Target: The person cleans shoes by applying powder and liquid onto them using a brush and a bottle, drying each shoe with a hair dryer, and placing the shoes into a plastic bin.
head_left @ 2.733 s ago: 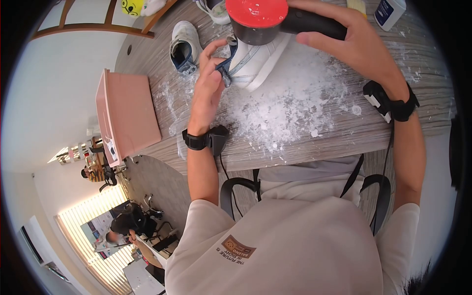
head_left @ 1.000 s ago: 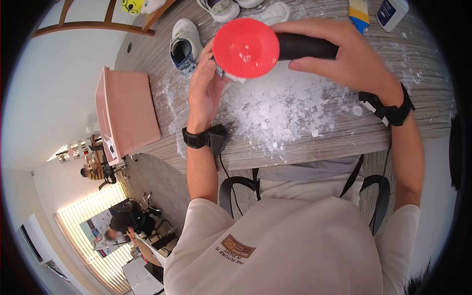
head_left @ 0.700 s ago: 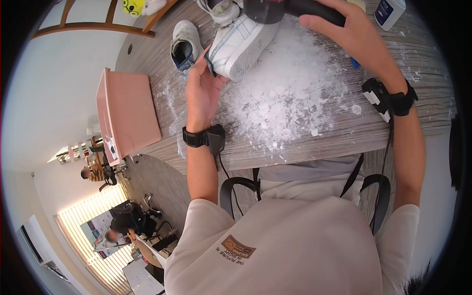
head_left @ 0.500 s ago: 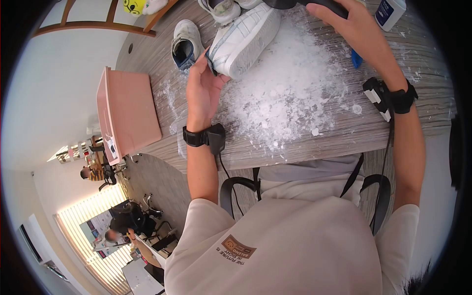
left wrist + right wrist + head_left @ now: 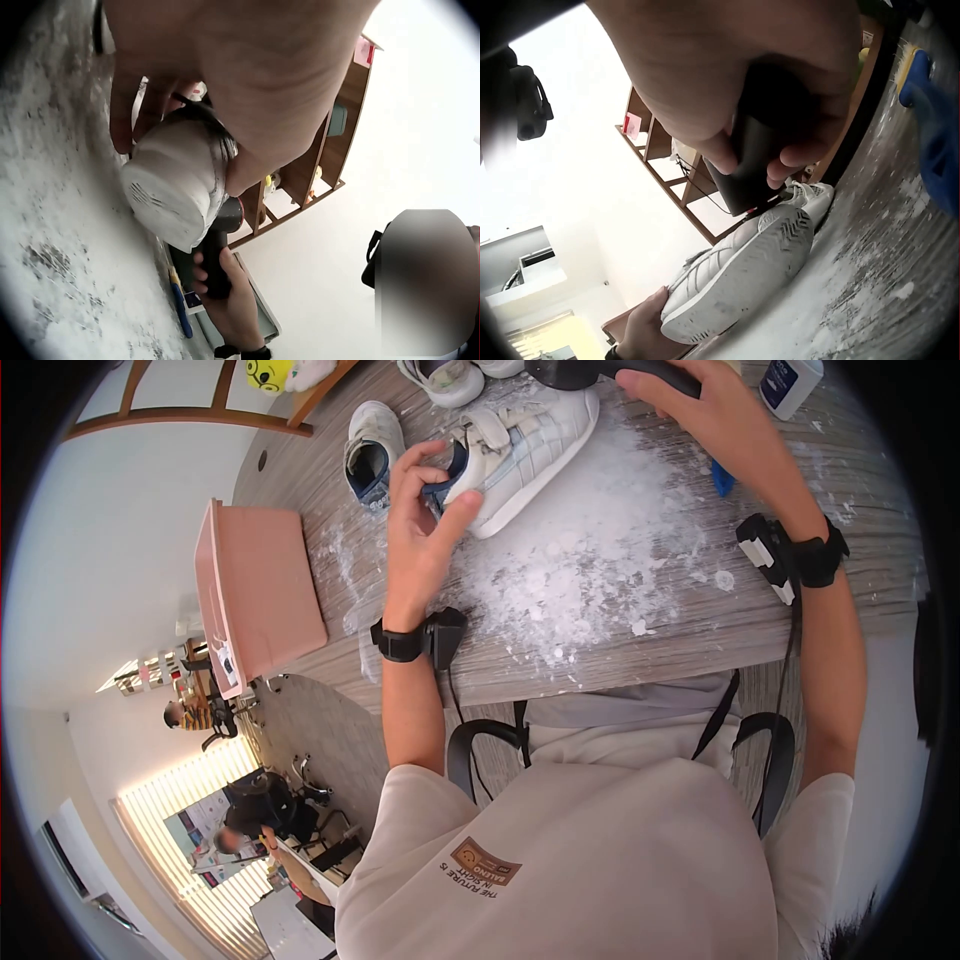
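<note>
In the head view my left hand (image 5: 420, 555) pinches the heel of a white sneaker (image 5: 540, 455) with navy lining, thumb on the near side and fingers at the collar. Its toe points up and right. My right hand (image 5: 735, 430) grips the black handle of a round-headed tool (image 5: 562, 372), held at the toe; the frame's top edge cuts it off. The left wrist view shows the sneaker's heel (image 5: 169, 180) and the tool's handle (image 5: 216, 262) beyond. From the right wrist, the tool's black body (image 5: 746, 176) sits close over the sneaker (image 5: 742, 277), whose treaded sole is visible.
Another navy-lined sneaker (image 5: 372, 455) stands left, with more white shoes (image 5: 445, 382) behind. White powder (image 5: 570, 585) covers the wooden table (image 5: 690, 635). A blue-handled brush (image 5: 722, 478) and white bottle (image 5: 790, 385) lie right. A pink tub (image 5: 265, 575) stands left; people sit in the background.
The tool, earlier turned with its red round face up over the sneaker, has moved up toward the toe. The sneaker has rolled from sole-side to strap-side up, and my left thumb now crosses its heel.
</note>
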Demonstrator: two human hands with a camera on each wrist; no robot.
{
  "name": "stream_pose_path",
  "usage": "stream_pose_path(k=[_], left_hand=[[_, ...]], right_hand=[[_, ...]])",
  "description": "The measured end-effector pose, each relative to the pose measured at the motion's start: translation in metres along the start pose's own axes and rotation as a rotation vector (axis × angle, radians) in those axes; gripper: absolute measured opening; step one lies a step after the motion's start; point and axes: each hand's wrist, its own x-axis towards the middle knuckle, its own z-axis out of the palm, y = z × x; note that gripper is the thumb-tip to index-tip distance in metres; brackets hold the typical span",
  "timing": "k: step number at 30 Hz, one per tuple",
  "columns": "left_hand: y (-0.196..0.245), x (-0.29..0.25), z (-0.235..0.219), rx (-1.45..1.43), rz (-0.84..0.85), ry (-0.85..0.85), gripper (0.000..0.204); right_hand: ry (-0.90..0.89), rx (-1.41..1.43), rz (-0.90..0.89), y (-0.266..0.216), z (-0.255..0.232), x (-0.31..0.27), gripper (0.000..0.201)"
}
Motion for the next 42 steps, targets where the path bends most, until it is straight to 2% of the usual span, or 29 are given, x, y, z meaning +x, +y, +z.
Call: stream_pose_path(k=[2, 4, 7, 10, 11, 12, 14, 17, 19, 22, 25, 29, 31, 35, 38, 42], left_hand=[[0.006, -0.001, 0.002, 0.053, 0.013, -0.001, 0.032], [0.0, 0.001, 0.0, 0.189, 0.113, -0.008, 0.03], [-0.002, 0.002, -0.004, 0.353, 0.219, 0.008, 0.03], [0.004, 0.004, -0.003, 0.376, 0.266, 0.005, 0.032], [0.006, 0.004, -0.003, 0.364, 0.276, 0.001, 0.032], [0.006, 0.004, -0.003, 0.394, 0.289, -0.004, 0.033], [0.007, 0.004, -0.004, 0.455, 0.315, -0.017, 0.033], [0.01, 0.004, -0.004, 0.539, 0.386, 0.036, 0.033], [0.01, 0.002, -0.004, 0.526, 0.364, 0.04, 0.035], [0.009, 0.002, -0.004, 0.457, 0.333, -0.008, 0.038], [0.009, 0.002, -0.003, 0.444, 0.324, -0.019, 0.042], [0.009, 0.003, 0.003, 0.46, 0.326, 0.055, 0.046], [0.009, 0.002, 0.005, 0.372, 0.267, 0.05, 0.048], [0.01, -0.002, 0.004, 0.349, 0.198, -0.015, 0.049], [0.005, -0.004, 0.0, 0.154, 0.074, -0.078, 0.043], [0.004, -0.009, -0.001, -0.191, 0.071, -0.159, 0.034]], right_hand=[[-0.015, -0.049, -0.005, 0.0, -0.003, 0.0, 0.045], [-0.009, -0.12, -0.161, 0.006, -0.003, 0.0, 0.045], [-0.035, -0.1, -0.089, 0.001, -0.001, -0.001, 0.044], [0.103, -0.153, -0.206, 0.011, 0.008, 0.002, 0.044], [0.046, -0.12, -0.141, 0.008, 0.001, -0.001, 0.044], [-0.011, -0.087, -0.076, -0.018, -0.008, -0.007, 0.045], [-0.001, -0.134, -0.07, -0.029, -0.008, -0.011, 0.045], [0.127, -0.285, -0.173, -0.005, 0.004, -0.008, 0.045], [0.118, -0.268, -0.14, 0.009, 0.001, 0.003, 0.044], [0.053, -0.242, 0.036, 0.002, -0.005, 0.001, 0.045], [-0.019, -0.124, 0.023, 0.002, -0.009, 0.001, 0.042], [-0.234, -0.191, 0.135, -0.025, -0.02, -0.005, 0.039], [-0.351, -0.205, 0.182, -0.03, -0.022, -0.003, 0.038], [-0.408, -0.096, 0.069, 0.01, -0.006, -0.002, 0.04], [-0.373, -0.029, 0.012, 0.016, 0.002, -0.006, 0.042], [-0.383, -0.023, 0.018, 0.019, 0.002, -0.001, 0.042]])
